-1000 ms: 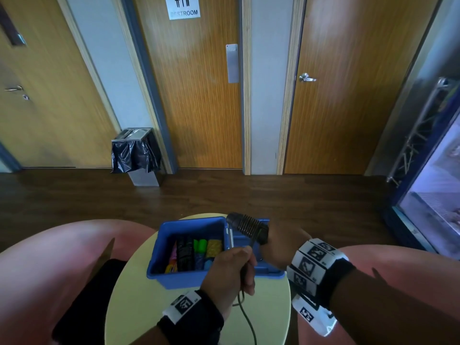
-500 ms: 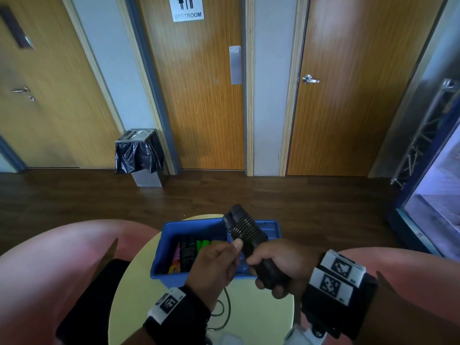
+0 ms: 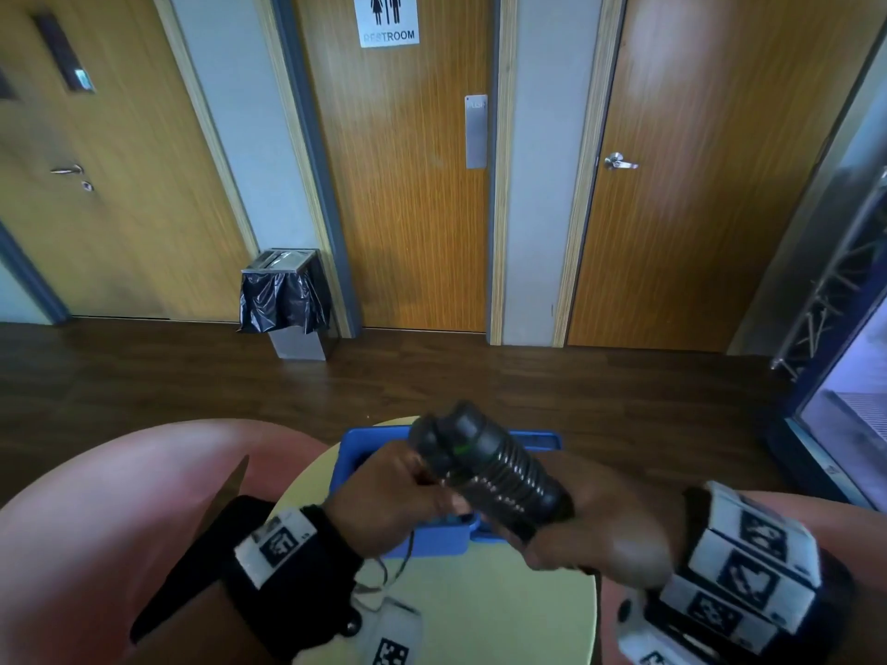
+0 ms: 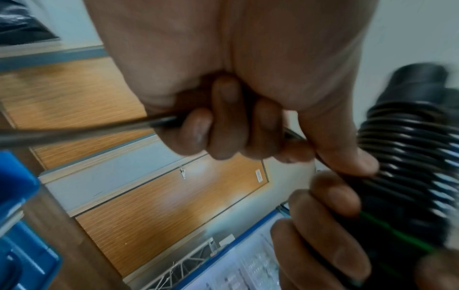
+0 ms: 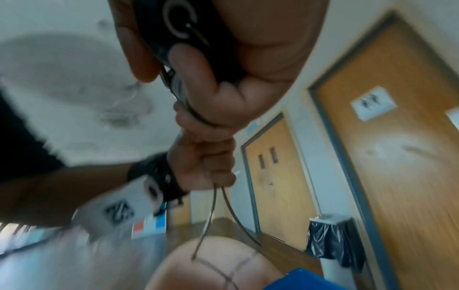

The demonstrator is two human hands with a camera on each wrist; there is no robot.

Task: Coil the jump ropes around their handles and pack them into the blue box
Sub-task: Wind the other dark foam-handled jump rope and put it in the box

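- Head view: wood doors [image 3: 417,194] line the far wall, one with a restroom sign [image 3: 387,17]; a bin [image 3: 287,300] with a black liner stands on dark floor. We sit at a round yellow table [image 3: 489,602] with pink seats either side.
- Head view: our right hand [image 3: 600,530] is wrapped round the lower end of the black handles [image 3: 485,467], which tilt up and away over the blue box [image 3: 432,537]. Cord turns ring the handles; a thin green line shows near their top.
- Head view: our left hand [image 3: 389,501] is fisted just left of the handles, touching them. Loose cord [image 3: 384,575] hangs below it onto the table. Box contents are hidden by the hands.
- Left wrist view: left fingers [image 4: 223,125] are curled over the cord [image 4: 82,130], thumb pressing it against the coiled handles [image 4: 407,157]. Right fingers [image 4: 332,196] grip the handles below. A blue box edge [image 4: 17,180] shows at left. Blurred.
- Right wrist view: the right hand [image 5: 223,64] is closed round the handles' butt end [image 5: 178,25]; the left hand [image 5: 206,162] beyond it clenches the cord, two strands [image 5: 216,210] trailing down. A blue corner [image 5: 303,280] sits at the bottom edge.
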